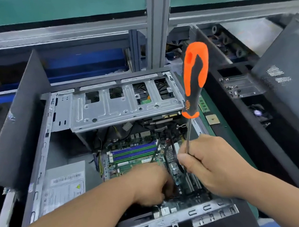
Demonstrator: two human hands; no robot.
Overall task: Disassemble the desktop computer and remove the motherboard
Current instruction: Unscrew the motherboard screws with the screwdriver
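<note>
An open desktop computer case (37,183) is lying on its side on the tabletop (225,120), with the motherboard (144,159) still sitting inside on the case floor. The left hand (152,184) is reaching down into the case over the near part of the board, its fingers curling downward among dark cables; what they are gripping, if anything, cannot be told. The right hand (208,163) is pinching the metal shaft of a screwdriver (196,77) between thumb and fingers, so that the orange and black handle is standing up and tilting slightly to the right above the case. Blue and green memory slots (134,152) are showing just beyond the left hand. A silver drive cage (123,102) is spanning the far end of the case, and a power supply (66,186) with a barcode label is sitting at the left, beside the board.
</note>
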